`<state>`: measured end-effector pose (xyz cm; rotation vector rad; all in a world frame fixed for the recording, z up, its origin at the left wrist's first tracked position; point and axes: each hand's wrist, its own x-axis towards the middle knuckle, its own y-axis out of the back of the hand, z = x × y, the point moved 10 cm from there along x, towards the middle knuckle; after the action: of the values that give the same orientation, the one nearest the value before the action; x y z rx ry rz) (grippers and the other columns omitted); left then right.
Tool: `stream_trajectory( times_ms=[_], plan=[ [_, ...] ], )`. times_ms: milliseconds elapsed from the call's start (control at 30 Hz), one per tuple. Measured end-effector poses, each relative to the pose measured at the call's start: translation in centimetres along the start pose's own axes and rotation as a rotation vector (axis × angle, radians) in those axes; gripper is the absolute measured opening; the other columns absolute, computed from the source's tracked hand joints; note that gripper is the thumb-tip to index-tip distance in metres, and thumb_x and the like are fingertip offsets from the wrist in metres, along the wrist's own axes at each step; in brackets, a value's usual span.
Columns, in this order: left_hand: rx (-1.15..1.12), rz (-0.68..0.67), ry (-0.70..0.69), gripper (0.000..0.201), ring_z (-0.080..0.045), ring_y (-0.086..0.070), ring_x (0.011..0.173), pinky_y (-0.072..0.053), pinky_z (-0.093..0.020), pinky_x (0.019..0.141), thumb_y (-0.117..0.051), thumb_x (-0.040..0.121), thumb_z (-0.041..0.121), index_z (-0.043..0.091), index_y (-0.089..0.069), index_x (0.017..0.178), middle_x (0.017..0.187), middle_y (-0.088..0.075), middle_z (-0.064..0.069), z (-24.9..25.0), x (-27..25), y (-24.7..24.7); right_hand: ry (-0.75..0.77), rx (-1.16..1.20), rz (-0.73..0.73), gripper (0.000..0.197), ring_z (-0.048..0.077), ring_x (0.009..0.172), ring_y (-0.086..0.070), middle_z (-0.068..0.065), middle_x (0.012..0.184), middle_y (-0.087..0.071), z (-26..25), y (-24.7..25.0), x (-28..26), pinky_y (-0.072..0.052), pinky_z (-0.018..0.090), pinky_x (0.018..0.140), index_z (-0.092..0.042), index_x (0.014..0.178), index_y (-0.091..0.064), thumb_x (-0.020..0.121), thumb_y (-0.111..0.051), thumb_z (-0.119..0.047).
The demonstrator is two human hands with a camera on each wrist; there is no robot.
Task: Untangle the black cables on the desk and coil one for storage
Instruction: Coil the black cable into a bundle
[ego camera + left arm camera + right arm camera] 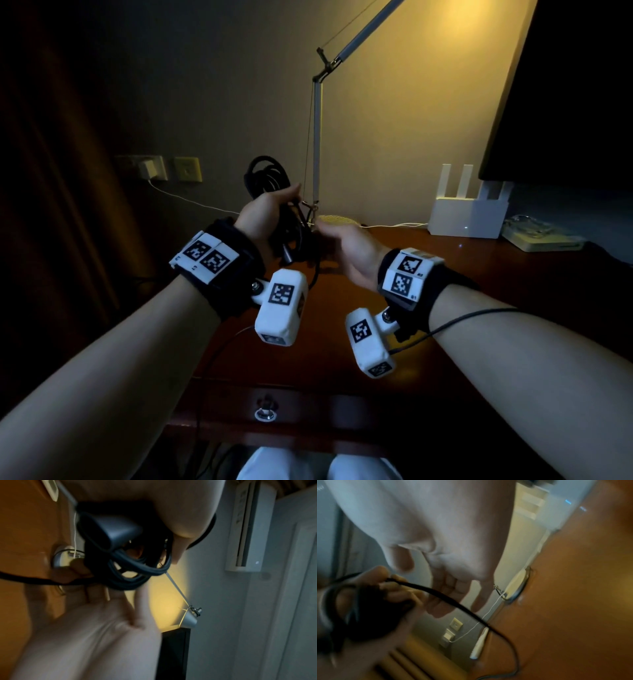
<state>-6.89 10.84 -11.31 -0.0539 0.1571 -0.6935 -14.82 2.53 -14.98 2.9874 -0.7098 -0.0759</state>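
Our left hand [265, 209] is curled round a bundle of black cable loops [270, 178], lifted above the worktop [462, 284] just in front of the desk lamp's upright arm [317, 144]. From the left wrist view the loops [137, 566] pass under the thumb, and a dark plug body [116, 530] sits among them. Our right hand [349, 250] hangs just beside the bundle on the lamp's near side, fingers relaxed and spread; in the right wrist view the fingers [447, 595] close on nothing. A loose black tail [453, 601] runs from the left hand down to the worktop, on the near side of the lamp.

To do this step well, we judge that the right hand should take the loose tail close to the bundle, feed it in loops matching those already held, and let the cable roll between the fingers so no twist builds up. We should keep the left grip firm enough that the loops do not slip, and steer the tail clear of the lamp arm.

We can read no brand or writing: the wristbands [205, 257] carry only black-and-white square marker patterns, and the white router [467, 212], right of the lamp, shows no legible label.
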Motion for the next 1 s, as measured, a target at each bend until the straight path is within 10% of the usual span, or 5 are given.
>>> stream_trajectory(
  times_ms=[133,367,633,800,1000],
  plan=[
    [-0.107,-0.023,-0.008,0.032,-0.027,-0.059,0.091,-0.049,-0.038,0.074,-0.064,0.085,0.044,0.014,-0.064,0.096,0.095,-0.06,-0.01,0.1,-0.2,0.0,0.009,-0.184,0.028,0.026,0.031,0.113,-0.057,0.019,0.119,-0.063,0.5,0.5,0.4,-0.042,0.044,0.105,-0.001,0.117,-0.059,0.098,-0.045,-0.013],
    [-0.402,-0.224,-0.009,0.024,-0.023,-0.064,0.106,-0.044,-0.039,0.099,-0.057,0.093,0.034,0.01,-0.058,0.095,0.099,-0.066,-0.004,0.4,-0.4,-1.7,0.056,-0.138,0.036,0.018,0.023,0.075,-0.056,0.008,0.083,-0.062,0.3,0.6,0.6,-0.048,0.038,0.075,-0.011,0.097,-0.067,0.095,-0.057,-0.025],
    [-0.468,0.038,-0.175,0.026,-0.014,-0.058,0.049,-0.05,-0.02,0.045,-0.059,0.094,0.03,0.013,-0.049,0.076,0.045,-0.051,0.003,2.5,0.4,1.3,-0.059,-0.463,-0.105,0.059,0.016,0.079,-0.062,0.013,0.09,-0.069,2.5,-1.4,0.0,-0.041,0.036,0.089,-0.015,0.078,-0.067,0.098,-0.032,-0.058],
    [-0.145,0.386,-0.513,0.036,-0.024,-0.068,0.085,-0.057,-0.045,0.08,-0.07,0.082,0.042,0.014,-0.06,0.102,0.087,-0.067,-0.002,5.0,0.5,5.9,-0.05,-0.569,-0.142,0.028,0.021,0.084,-0.059,0.015,0.102,-0.065,3.0,-1.1,0.0,-0.043,0.03,0.082,-0.014,0.099,-0.065,0.103,-0.039,-0.022],
    [0.353,0.321,-0.657,0.038,-0.011,-0.057,0.102,-0.047,-0.028,0.087,-0.065,0.087,0.039,0.023,-0.055,0.12,0.107,-0.058,0.011,6.6,-0.4,3.9,0.136,-0.81,-0.027,0.042,0.008,0.04,-0.039,-0.004,0.066,-0.05,0.4,-1.1,0.4,-0.03,0.019,0.038,-0.028,0.125,-0.062,0.099,-0.037,-0.006]
  ],
)
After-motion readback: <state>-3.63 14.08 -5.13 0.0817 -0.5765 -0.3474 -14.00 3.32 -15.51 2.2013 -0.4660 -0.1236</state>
